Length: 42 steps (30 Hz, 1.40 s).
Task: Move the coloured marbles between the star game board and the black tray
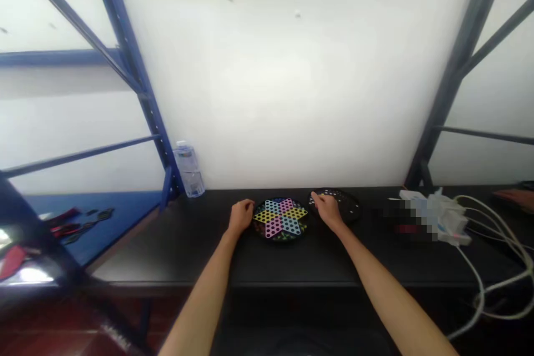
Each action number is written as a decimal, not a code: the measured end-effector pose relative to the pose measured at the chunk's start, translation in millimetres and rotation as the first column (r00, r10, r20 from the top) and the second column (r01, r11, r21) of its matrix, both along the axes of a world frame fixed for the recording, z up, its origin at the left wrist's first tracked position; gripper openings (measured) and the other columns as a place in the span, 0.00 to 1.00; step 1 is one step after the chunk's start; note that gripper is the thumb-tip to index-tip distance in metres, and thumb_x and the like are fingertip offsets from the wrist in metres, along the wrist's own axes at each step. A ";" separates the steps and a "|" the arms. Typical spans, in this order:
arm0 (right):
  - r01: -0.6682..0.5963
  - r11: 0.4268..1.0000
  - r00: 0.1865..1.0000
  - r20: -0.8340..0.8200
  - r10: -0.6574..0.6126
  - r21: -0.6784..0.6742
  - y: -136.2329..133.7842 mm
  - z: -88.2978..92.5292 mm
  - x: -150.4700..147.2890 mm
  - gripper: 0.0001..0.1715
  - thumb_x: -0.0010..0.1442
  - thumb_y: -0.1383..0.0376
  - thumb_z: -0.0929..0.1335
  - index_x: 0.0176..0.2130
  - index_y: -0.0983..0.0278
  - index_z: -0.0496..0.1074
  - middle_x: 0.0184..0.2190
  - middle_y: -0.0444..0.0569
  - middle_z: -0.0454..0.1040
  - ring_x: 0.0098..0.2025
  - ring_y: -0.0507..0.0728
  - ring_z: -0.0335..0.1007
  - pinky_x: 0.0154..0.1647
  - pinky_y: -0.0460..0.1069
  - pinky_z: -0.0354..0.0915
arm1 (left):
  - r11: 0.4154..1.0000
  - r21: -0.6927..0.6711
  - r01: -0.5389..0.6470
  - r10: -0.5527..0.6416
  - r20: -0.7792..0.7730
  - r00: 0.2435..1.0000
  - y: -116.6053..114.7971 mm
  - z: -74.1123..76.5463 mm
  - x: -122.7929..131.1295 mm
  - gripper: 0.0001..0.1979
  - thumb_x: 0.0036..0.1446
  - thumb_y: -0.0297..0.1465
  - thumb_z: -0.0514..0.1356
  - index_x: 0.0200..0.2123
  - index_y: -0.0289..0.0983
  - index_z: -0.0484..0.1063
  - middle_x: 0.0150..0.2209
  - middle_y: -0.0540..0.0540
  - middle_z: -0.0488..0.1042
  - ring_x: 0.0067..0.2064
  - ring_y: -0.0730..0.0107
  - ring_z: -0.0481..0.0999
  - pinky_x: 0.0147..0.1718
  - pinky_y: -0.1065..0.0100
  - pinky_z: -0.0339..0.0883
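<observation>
A round Chinese checkers board (280, 218) with a coloured star of yellow, pink and light blue points lies on the black table (187, 245). My left hand (241, 216) rests at the board's left rim with its fingers curled against it. My right hand (326, 208) sits between the board and a second round black tray (342, 203) dotted with small pieces. Its fingers are bent together near that tray's left edge. What they hold, if anything, is too small to see.
A clear water bottle (189, 169) stands at the back left by a blue shelf post (137, 78). White cables and a white device (442, 214) lie at the right. A blue surface (95, 217) with dark and red items is at the left.
</observation>
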State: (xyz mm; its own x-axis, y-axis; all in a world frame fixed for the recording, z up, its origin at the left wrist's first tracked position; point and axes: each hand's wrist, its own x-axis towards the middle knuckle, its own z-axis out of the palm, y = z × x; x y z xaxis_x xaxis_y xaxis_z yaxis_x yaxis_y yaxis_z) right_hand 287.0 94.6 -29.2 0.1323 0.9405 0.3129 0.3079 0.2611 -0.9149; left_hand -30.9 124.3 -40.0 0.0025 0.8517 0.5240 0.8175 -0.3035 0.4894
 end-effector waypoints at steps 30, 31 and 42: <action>-0.430 0.900 0.883 -0.244 0.400 -0.078 -17.4 9.7 -1.7 0.16 0.55 0.53 0.68 0.36 0.63 0.68 0.15 0.35 0.55 0.15 0.46 0.45 0.16 0.42 0.44 | 0.999 -0.033 0.042 -0.042 -0.008 0.999 -2.6 -0.8 -0.9 0.13 0.56 0.28 0.53 0.34 0.38 0.79 0.35 0.45 0.79 0.38 0.65 0.76 0.42 0.68 0.66; -0.444 0.895 0.825 -0.413 0.385 -0.053 -13.5 10.0 1.0 0.16 0.55 0.54 0.68 0.36 0.62 0.67 0.14 0.33 0.51 0.14 0.45 0.42 0.14 0.41 0.41 | 0.999 -0.039 0.036 -0.036 -0.008 0.999 -1.9 -0.9 -0.7 0.13 0.56 0.29 0.53 0.33 0.38 0.79 0.35 0.45 0.79 0.38 0.65 0.76 0.42 0.68 0.66; -0.474 0.879 0.563 -0.786 0.255 -0.054 9.5 -3.6 10.2 0.21 0.57 0.52 0.66 0.23 0.63 0.59 0.15 0.36 0.52 0.13 0.44 0.37 0.11 0.42 0.35 | 0.997 -0.061 0.039 -0.040 -0.008 0.999 2.2 -3.3 -2.3 0.13 0.57 0.30 0.53 0.34 0.38 0.79 0.36 0.46 0.79 0.39 0.67 0.76 0.42 0.70 0.65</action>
State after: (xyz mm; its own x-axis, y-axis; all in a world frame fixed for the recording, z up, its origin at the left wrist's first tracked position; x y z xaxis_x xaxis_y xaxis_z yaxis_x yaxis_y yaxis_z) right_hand 297.2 104.1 -32.9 -0.1597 0.9864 0.0375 -0.5699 -0.0611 -0.8195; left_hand -33.2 126.5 -43.3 0.0417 0.8811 0.4711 0.8101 -0.3058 0.5002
